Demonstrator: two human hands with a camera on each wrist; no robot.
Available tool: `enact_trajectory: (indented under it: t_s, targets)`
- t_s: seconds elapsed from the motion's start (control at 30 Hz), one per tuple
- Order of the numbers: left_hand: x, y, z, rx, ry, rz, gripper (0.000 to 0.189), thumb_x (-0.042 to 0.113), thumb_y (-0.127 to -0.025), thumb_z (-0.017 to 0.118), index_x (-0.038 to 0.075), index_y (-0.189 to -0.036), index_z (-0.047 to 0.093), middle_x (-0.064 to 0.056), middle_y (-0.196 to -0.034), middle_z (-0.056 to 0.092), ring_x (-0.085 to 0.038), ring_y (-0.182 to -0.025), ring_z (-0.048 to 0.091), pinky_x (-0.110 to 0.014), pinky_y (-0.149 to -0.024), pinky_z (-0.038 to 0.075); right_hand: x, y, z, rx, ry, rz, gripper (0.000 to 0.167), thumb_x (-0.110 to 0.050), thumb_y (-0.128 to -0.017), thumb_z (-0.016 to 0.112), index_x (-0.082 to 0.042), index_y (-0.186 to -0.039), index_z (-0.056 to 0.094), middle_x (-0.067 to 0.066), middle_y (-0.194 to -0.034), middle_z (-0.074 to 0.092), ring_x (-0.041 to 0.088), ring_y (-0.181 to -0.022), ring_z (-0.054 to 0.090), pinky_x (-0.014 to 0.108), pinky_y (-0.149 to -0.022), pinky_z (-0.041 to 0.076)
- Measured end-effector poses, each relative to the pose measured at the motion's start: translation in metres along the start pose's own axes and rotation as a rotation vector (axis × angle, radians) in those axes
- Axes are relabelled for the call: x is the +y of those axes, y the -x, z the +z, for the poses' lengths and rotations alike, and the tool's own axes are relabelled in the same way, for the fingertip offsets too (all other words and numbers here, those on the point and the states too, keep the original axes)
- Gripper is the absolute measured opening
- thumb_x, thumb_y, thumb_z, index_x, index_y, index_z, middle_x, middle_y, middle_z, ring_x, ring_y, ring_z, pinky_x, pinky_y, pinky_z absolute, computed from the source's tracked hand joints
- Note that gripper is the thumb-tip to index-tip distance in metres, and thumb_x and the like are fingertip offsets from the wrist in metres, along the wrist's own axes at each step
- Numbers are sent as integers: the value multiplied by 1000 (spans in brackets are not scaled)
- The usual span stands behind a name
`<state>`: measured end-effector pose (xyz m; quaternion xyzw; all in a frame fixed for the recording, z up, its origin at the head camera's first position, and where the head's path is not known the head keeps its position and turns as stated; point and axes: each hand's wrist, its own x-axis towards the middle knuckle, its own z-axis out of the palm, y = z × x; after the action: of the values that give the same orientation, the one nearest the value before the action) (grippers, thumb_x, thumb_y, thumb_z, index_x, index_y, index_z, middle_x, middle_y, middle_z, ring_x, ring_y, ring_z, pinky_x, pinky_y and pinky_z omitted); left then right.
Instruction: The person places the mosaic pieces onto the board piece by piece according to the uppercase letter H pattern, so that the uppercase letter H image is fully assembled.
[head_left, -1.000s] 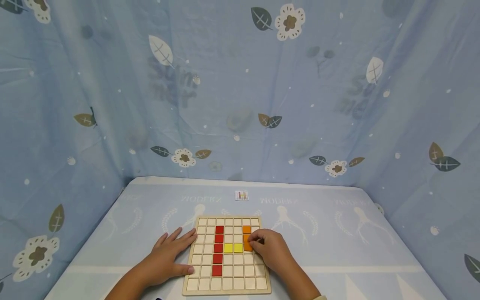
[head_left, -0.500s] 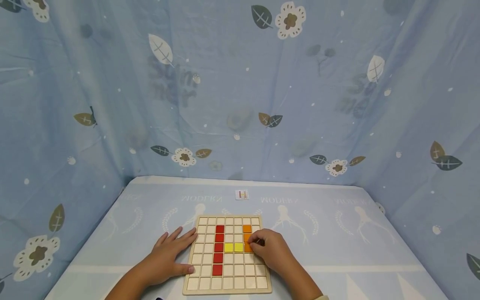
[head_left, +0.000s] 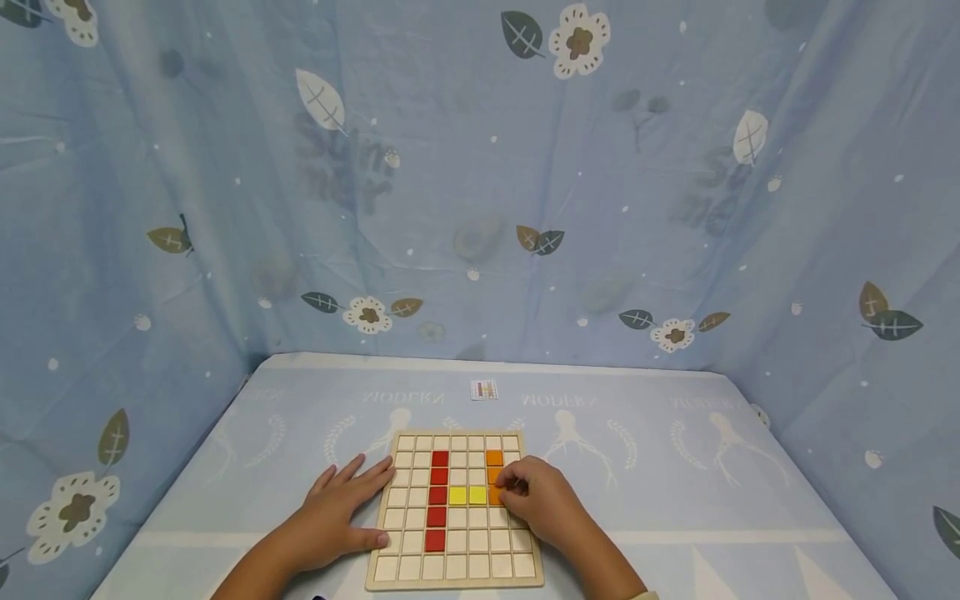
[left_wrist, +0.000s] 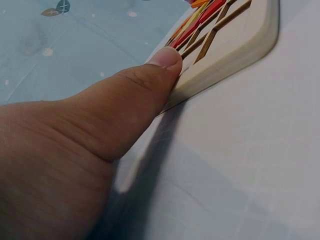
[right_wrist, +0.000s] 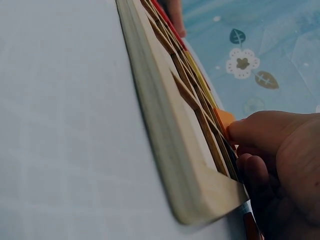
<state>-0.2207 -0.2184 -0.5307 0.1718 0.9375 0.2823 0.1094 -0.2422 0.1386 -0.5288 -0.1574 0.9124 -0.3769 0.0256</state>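
Note:
A wooden grid board (head_left: 454,583) lies on the table, its squares mostly plain. Down one column runs a line of red tiles (head_left: 437,517), with two yellow tiles (head_left: 467,496) beside its middle. On the right are three orange tiles (head_left: 494,457) in a column. My right hand (head_left: 542,500) has thumb and curled fingers at the lowest orange tile (right_wrist: 225,119); in the right wrist view the thumb tip pinches its edge. Spread along the board's left edge, my left hand (head_left: 333,517) rests with straight fingers, its thumb (left_wrist: 150,80) on the rim.
Behind the board lies a small card (head_left: 483,390) printed with a coloured grid pattern. The pale blue tablecloth (head_left: 645,467) reaches back to a patterned fabric curtain (head_left: 480,183), which also closes off both sides.
The lowest orange tile has settled from overlapping the one above it into line in its own square. My right hand has stayed nearly in place; the left hand has not moved.

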Motion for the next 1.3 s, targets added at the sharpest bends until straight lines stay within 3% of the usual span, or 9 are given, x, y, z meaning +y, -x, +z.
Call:
enact_trajectory:
  t_s: [1.3]
  targets:
    - [-1, 0, -1, -3, 0, 28, 101, 72, -79, 74, 25, -163, 41, 8, -173, 28, -45, -161, 11, -70, -121, -5, 2, 1, -3, -39, -19, -24, 10, -17, -93, 77, -25, -98, 77, -12, -97, 63, 5, -81, 56, 22, -71, 51]
